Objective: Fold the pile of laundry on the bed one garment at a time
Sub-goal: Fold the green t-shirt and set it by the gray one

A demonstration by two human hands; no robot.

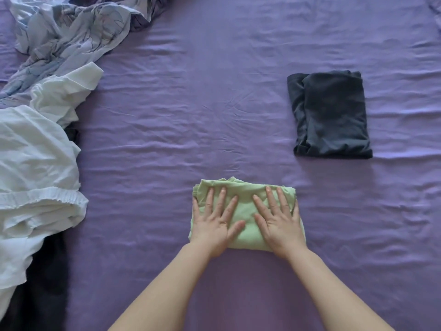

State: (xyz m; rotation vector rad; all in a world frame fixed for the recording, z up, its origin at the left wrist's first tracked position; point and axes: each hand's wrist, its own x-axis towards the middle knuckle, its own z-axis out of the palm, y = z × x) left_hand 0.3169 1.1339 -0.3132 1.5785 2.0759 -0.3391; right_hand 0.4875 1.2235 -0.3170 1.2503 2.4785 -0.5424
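Both hands, left (213, 223) and right (279, 223), pressed flat with released grip on the folded green garment (245, 235) at lower centre; the laundry pile (40, 149) was cut off at left.

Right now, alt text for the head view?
Both hands, left hand and right hand, press flat on a folded green garment on a purple bed sheet. A folded dark garment lies far right; unfolded white and patterned laundry lies left.

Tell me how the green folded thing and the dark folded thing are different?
The green garment is pale, and both hands, left hand and right hand, press flat on it; the dark garment is charcoal, with no hand on it. The green one lies nearer the person, the dark one farther right. Both are folded on the purple sheet.
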